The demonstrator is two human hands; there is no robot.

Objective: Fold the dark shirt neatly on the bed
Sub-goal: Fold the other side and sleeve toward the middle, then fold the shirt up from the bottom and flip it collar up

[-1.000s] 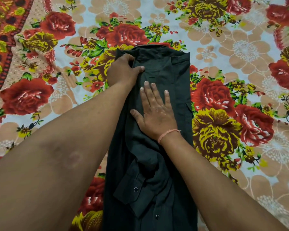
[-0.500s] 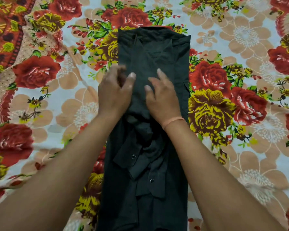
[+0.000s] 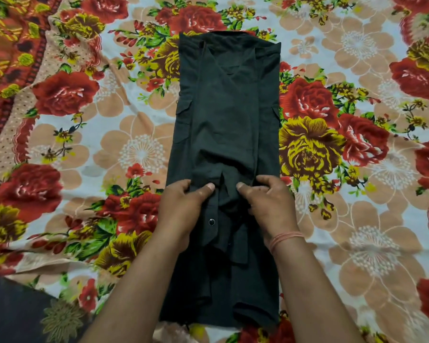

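Dark shirt [image 3: 227,125], near-black woven fabric with snap buttons, is lying flat on the bed's floral cotton sheet [image 3: 134,149] (big red and yellow roses, peach flowers on a pale ground). It runs as one long narrow strip straight through the middle, collar end at 12 o'clock and hem at 6 o'clock. Both sides look folded in already, with the sleeve cuffs bunched on top just below centre. One shiny snap [image 3: 211,222] shows there.

The left hand [image 3: 183,209] sits on the 9 o'clock edge of the strip and the right hand [image 3: 270,209], with a thin peach thread band [image 3: 286,240] on the wrist, sits on the 3 o'clock edge. Both have their fingers curled down into the cloth and their thumbs lying on top, pointing in at each other, so each is pinching up a bit of fabric. Neither is spread flat.

My read is that the lengthwise folds are done and this is the start of the crosswise fold. Next move probably needs both sides lifted evenly and one end carried over toward the other. Those loose cuffs have to stay tucked in or it'll come out lumpy. Edges should line up at the collar too.
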